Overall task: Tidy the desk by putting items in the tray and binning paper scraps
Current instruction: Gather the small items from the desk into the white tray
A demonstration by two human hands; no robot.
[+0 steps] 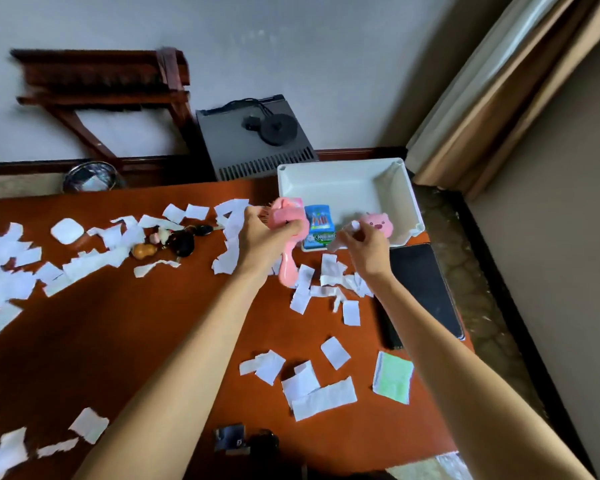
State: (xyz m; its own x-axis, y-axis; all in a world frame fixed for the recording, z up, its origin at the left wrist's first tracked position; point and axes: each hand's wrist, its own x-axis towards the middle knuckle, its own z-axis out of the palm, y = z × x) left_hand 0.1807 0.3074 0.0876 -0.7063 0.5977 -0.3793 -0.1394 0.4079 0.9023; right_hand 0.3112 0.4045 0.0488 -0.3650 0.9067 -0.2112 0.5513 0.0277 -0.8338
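Body in view: 2 arms. Left forearm (187, 358) and right forearm (465, 375) each run from the bottom edge of the view up to the hand. Both forearms are bare along the whole visible length, wrists included. Left hand (265, 237) is bare, and so is the right hand (368, 251). The forearms look slim and smooth, appearing broad near the bottom edge and narrowing toward the wrists. A tendon line shows at the right wrist. The knuckles of both hands are visible as low ridges. The fingers are too small and soft-focused to make out nail detail.
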